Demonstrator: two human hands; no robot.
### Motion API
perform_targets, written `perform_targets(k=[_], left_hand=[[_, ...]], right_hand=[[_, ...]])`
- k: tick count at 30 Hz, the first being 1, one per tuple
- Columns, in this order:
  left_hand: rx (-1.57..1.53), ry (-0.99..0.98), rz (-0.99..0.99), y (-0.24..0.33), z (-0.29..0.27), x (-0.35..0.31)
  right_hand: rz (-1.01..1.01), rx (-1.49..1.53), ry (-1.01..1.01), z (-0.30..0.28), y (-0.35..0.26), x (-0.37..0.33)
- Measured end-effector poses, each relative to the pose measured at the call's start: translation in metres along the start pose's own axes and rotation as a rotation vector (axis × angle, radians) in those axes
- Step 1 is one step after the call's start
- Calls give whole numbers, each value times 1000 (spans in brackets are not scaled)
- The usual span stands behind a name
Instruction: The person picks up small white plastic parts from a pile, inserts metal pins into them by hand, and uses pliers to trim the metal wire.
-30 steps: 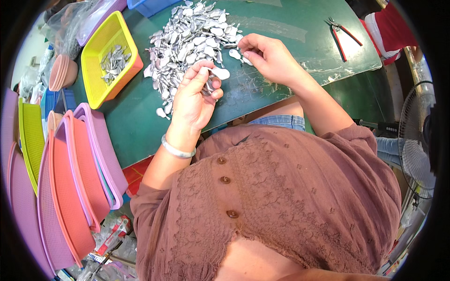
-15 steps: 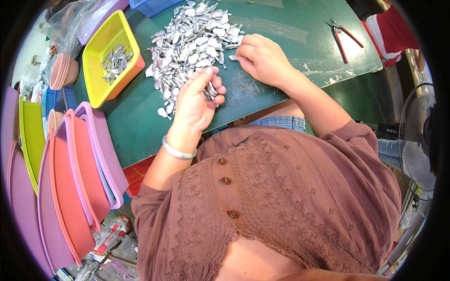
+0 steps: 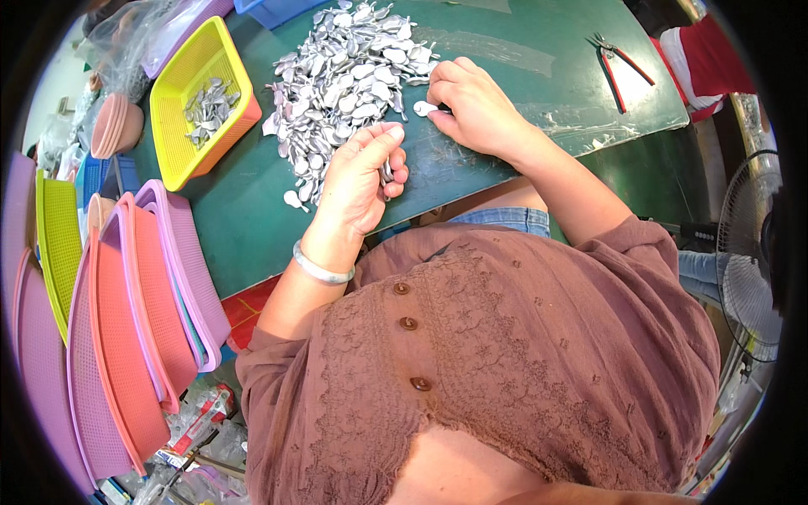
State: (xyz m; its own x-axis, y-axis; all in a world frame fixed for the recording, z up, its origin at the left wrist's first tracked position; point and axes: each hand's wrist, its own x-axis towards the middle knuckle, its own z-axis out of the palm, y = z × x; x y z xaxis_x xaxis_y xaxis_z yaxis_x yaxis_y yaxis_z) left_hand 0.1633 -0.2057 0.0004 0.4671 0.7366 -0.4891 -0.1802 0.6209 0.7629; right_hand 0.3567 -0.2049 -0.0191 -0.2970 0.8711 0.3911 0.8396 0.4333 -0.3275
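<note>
A big heap of small silver-grey pieces (image 3: 358, 71), each with a rounded flat head and a narrow stem, lies on the green table. My right hand (image 3: 478, 108), just right of the heap, pinches one silver piece (image 3: 425, 108) by its narrow end between thumb and fingers. At the heap's near edge is my left hand (image 3: 362, 178), its fingers curled and the thumb on top. Silver shows between those curled fingers, so it holds some of the same pieces; how many is hidden.
A yellow basket (image 3: 168, 143) with some silver pieces inside stands left of the heap. Red-handled pliers (image 3: 613, 76) lie at the far right. Pink and purple baskets (image 3: 139, 311) are stacked at the left, and a fan (image 3: 749, 261) stands at the right.
The silver piece at my right fingertips now sticks out further, its round head in plain view. My left fingers have closed more, the thumb shifting slightly right.
</note>
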Motion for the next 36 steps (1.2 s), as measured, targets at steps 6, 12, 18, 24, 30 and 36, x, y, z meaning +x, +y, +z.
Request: perform_targets(k=[6, 12, 18, 24, 30, 36], left_hand=[[-4, 13, -11, -2, 0, 1], [-55, -27, -10, -2, 0, 1], [-101, -40, 66, -2, 0, -2], [-93, -40, 76, -2, 0, -2], [-245, -90, 78, -6, -10, 2], [-479, -126, 33, -5, -5, 3]], right_hand=[[70, 400, -70, -14, -17, -4], [-135, 476, 47, -16, -22, -7], [74, 770, 18, -17, -25, -13], [146, 686, 107, -14, -11, -18], [216, 141, 66, -24, 16, -26], [151, -12, -14, -25, 9, -27]])
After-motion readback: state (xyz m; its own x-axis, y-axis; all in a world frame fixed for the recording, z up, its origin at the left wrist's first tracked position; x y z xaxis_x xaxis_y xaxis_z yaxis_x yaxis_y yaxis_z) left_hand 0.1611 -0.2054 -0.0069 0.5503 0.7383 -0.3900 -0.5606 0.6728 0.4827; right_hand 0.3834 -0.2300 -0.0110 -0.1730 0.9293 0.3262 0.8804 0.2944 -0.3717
